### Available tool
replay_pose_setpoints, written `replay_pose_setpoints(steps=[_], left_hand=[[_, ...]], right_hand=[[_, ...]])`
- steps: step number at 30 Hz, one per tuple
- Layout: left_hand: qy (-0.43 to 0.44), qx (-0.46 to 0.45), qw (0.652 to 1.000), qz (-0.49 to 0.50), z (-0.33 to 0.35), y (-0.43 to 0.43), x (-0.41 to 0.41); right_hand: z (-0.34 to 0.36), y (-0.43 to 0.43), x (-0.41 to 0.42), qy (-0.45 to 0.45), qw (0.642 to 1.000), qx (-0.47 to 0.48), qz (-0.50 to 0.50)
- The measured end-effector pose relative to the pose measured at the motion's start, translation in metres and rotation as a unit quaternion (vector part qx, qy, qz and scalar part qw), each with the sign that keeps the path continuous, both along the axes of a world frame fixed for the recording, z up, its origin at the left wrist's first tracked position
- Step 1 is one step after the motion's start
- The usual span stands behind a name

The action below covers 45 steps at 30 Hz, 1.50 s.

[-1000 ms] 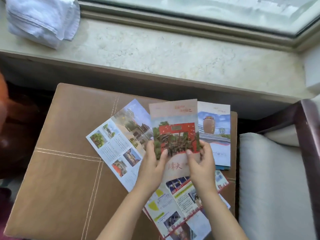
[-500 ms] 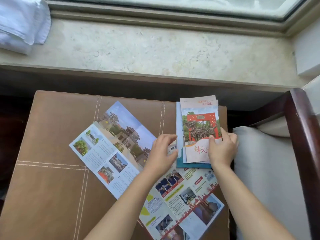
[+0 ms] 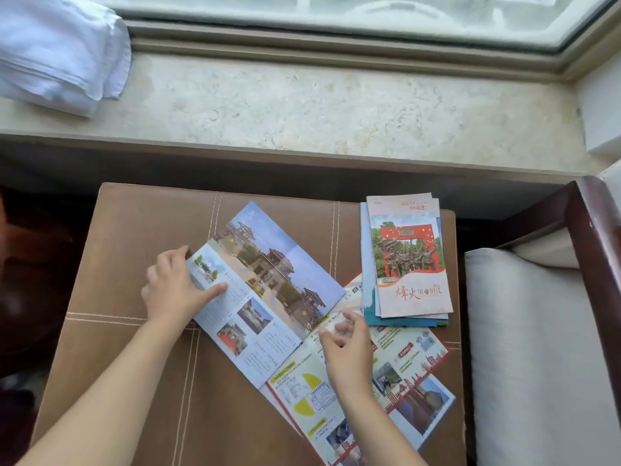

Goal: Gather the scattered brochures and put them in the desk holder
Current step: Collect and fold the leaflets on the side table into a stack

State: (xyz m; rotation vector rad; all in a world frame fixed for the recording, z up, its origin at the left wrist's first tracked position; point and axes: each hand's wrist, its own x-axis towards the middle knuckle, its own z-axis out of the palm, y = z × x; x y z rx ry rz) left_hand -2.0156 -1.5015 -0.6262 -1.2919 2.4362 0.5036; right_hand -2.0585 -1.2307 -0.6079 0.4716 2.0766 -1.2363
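folding the open blue leaflet (image 3: 265, 290) shut looks like the step in hand, and it is best done along its existing crease so that it matches the folded ones. the left hand (image 3: 173, 290) is laid on the leaflet's left end, thumb flat on the page and fingers curled at its edge; nothing is pinched outright as far as can be seen. the right hand (image 3: 347, 348) is held loose and half open above the second unfolded leaflet (image 3: 396, 375), which lies partly under the blue one; whether it touches the paper cannot be told. a neat stack of folded brochures (image 3: 408, 260) is set at the far right corner of the brown stitched table (image 3: 134, 381), near both open leaflets. no desk holder is in view. the upper leaflet should be lifted clear first, so the lower one is not dragged or creased; each should be squared to the stack. a white towel (image 3: 57, 52) rests on the window sill (image 3: 319, 105), well apart.
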Motion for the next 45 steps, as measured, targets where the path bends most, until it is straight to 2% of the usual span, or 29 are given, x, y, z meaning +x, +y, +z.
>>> replay_pose_setpoints(steps=[3, 7, 9, 11, 16, 25, 29, 31, 34, 36, 38, 42, 45], left_hand=[[-0.001, 0.012, 1.0, 0.013, -0.001, -0.009, 0.003], [0.001, 0.045, 0.999, 0.014, 0.005, -0.016, 0.012], [0.034, 0.072, 0.997, 0.012, 0.011, -0.019, 0.022], [0.103, 0.134, 0.985, 0.046, 0.021, -0.023, 0.033], [0.169, 0.257, 0.947, 0.092, 0.051, -0.032, 0.066], [0.192, 0.218, 0.94, 0.181, 0.082, -0.059, 0.14], [0.162, 0.277, 0.925, 0.203, 0.081, -0.054, 0.151], [0.179, 0.324, 0.908, 0.198, 0.084, -0.04, 0.147], [0.215, 0.402, 0.876, 0.157, 0.086, -0.01, 0.136], [0.208, 0.448, 0.863, 0.106, 0.08, 0.014, 0.124], [0.191, 0.428, 0.88, 0.077, 0.064, 0.033, 0.112], [0.163, 0.228, 0.959, 0.048, 0.031, 0.069, 0.107], [0.134, 0.139, 0.979, 0.068, 0.012, 0.077, 0.099]], right_hand=[[-0.006, -0.016, 0.006, -0.067, 0.995, -0.011, -0.067], [-0.011, -0.03, 0.006, -0.071, 0.994, -0.014, -0.076], [-0.012, -0.032, 0.005, -0.079, 0.993, -0.023, -0.088], [-0.013, -0.031, 0.003, -0.098, 0.99, -0.043, -0.097], [-0.009, -0.046, 0.015, -0.103, 0.993, -0.059, -0.028], [0.005, -0.103, 0.051, -0.118, 0.98, -0.157, 0.041], [0.004, -0.097, 0.043, -0.094, 0.99, -0.108, 0.003], [-0.001, -0.088, 0.038, -0.088, 0.994, -0.071, -0.008], [-0.004, -0.079, 0.039, -0.112, 0.992, -0.056, 0.003], [-0.005, -0.077, 0.042, -0.128, 0.99, -0.062, 0.017], [-0.008, -0.075, 0.043, -0.141, 0.987, -0.079, 0.01], [-0.008, -0.077, 0.046, -0.143, 0.984, -0.101, -0.039], [-0.009, -0.078, 0.052, -0.101, 0.991, -0.089, -0.023]])
